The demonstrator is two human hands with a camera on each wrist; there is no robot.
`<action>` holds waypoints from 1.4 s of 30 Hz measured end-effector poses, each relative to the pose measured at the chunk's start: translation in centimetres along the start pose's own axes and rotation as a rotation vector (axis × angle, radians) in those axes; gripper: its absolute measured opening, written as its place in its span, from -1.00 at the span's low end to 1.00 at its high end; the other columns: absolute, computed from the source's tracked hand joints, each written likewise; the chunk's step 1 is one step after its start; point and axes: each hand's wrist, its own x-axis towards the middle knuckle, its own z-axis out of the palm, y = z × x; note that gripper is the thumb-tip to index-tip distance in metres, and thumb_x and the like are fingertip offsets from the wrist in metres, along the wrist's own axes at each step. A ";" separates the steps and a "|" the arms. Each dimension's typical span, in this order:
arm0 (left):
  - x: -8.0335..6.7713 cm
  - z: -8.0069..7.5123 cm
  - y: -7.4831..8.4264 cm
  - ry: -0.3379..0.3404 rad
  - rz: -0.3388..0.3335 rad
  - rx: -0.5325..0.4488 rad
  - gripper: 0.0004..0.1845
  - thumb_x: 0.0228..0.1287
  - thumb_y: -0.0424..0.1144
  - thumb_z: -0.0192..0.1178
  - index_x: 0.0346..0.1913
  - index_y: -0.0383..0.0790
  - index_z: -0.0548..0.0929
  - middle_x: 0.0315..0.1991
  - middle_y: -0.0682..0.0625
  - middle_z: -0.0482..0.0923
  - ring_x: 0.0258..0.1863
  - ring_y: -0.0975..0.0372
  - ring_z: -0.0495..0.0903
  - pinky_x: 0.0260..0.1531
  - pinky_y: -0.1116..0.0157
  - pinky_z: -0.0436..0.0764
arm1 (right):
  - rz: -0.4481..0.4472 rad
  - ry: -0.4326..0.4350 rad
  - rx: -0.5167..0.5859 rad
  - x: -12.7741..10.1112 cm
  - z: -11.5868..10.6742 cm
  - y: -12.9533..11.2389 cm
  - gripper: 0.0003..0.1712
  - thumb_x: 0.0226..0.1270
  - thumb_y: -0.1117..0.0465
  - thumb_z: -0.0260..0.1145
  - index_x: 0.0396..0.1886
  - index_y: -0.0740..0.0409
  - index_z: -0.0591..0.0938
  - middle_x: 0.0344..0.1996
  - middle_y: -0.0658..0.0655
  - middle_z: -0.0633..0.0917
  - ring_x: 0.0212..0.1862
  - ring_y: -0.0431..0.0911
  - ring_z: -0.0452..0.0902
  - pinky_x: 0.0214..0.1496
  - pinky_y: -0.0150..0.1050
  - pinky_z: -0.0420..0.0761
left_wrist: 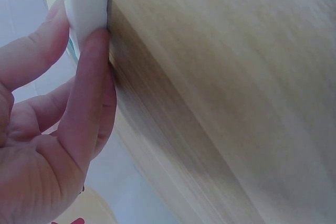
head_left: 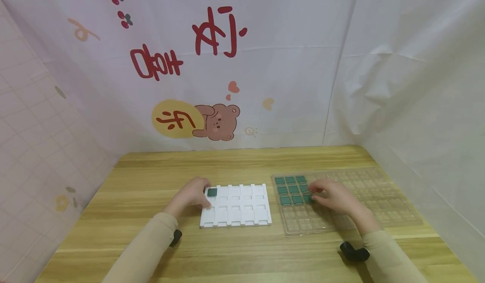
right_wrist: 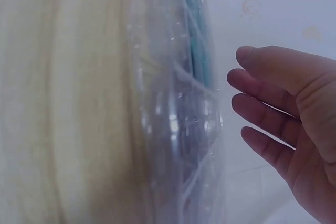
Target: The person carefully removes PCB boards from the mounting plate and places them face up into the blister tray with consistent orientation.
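A white tray (head_left: 235, 212) with shallow pockets in two rows lies in the middle of the table. One small green square piece (head_left: 212, 192) sits in its far left pocket. My left hand (head_left: 194, 193) holds the tray's left side; the left wrist view has thumb and fingers at the white edge (left_wrist: 88, 3). To the right lies a clear plastic tray (head_left: 303, 229), several green square pieces (head_left: 292, 189) filling cells in its far left part. Over these pieces hovers my right hand (head_left: 335, 196), its fingertips apart and holding nothing in the right wrist view.
The clear tray stretches to the table's right side, with bare cells (head_left: 373, 190) there. A wooden table (head_left: 227, 257) carries both trays. Behind it hangs a white printed cloth (head_left: 288, 64), with cloth on both sides too. Black straps (head_left: 355, 252) sit at the wrists.
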 end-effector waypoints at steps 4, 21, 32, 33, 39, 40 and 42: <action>0.0 -0.1 0.1 -0.002 0.003 0.002 -0.30 -0.17 -0.50 0.55 0.15 -0.49 0.54 -0.10 -0.24 0.55 -0.49 0.17 0.58 -0.55 0.31 0.67 | -0.009 0.010 0.018 0.0 -0.3 -0.2 -0.68 0.15 0.32 0.48 -0.07 0.23 0.71 -0.20 0.07 0.73 -0.21 -0.13 0.61 -0.13 -0.10 0.67; 0.0 -0.2 0.4 0.007 0.008 0.025 -0.31 -0.19 -0.49 0.57 0.13 -0.49 0.56 -0.13 -0.23 0.56 -0.30 0.10 0.56 -0.53 0.32 0.67 | -0.207 0.230 0.037 1.1 -0.8 -3.7 -0.58 0.00 0.39 0.56 -0.07 0.16 0.72 -0.28 -0.02 0.73 -0.26 -0.21 0.63 -0.22 -0.19 0.70; 0.3 -0.1 0.2 0.004 0.002 0.026 -0.30 -0.20 -0.49 0.57 0.14 -0.48 0.56 -0.13 -0.22 0.54 -0.34 0.12 0.57 -0.51 0.32 0.67 | -0.292 0.306 0.126 2.9 -0.2 -5.6 -0.54 -0.02 0.40 0.56 -0.05 0.16 0.70 -0.19 0.00 0.74 -0.16 -0.13 0.65 -0.10 -0.21 0.65; 0.3 -0.1 0.2 0.002 -0.002 0.019 -0.30 -0.19 -0.50 0.57 0.14 -0.48 0.55 -0.12 -0.22 0.54 -0.38 0.13 0.58 -0.51 0.32 0.67 | -0.294 0.310 0.126 3.1 -0.1 -5.8 -0.55 -0.02 0.39 0.56 -0.05 0.16 0.70 -0.18 -0.02 0.74 -0.14 -0.13 0.64 -0.09 -0.20 0.64; 0.2 0.0 0.2 -0.002 -0.010 -0.010 -0.28 -0.18 -0.52 0.55 0.17 -0.48 0.53 -0.14 -0.22 0.54 -0.55 0.18 0.59 -0.53 0.31 0.68 | -0.315 0.316 0.146 4.3 0.5 -7.0 -0.55 0.02 0.34 0.56 -0.02 0.11 0.70 -0.15 0.00 0.74 -0.09 -0.10 0.60 0.01 -0.11 0.55; 0.3 0.0 0.2 -0.002 -0.011 -0.012 -0.28 -0.18 -0.52 0.55 0.17 -0.49 0.53 -0.15 -0.22 0.54 -0.55 0.18 0.60 -0.53 0.31 0.68 | -0.325 0.319 0.152 4.5 0.6 -7.2 -0.54 0.01 0.34 0.56 -0.02 0.11 0.70 -0.14 0.02 0.74 -0.08 -0.10 0.60 0.01 -0.10 0.54; 0.3 0.1 0.2 -0.001 -0.012 -0.009 -0.29 -0.18 -0.52 0.55 0.16 -0.48 0.54 -0.15 -0.21 0.55 -0.51 0.17 0.60 -0.53 0.31 0.68 | -0.349 0.329 0.172 5.0 0.8 -7.6 -0.54 0.01 0.36 0.55 -0.02 0.14 0.70 -0.12 0.02 0.74 -0.07 -0.07 0.60 0.01 -0.11 0.53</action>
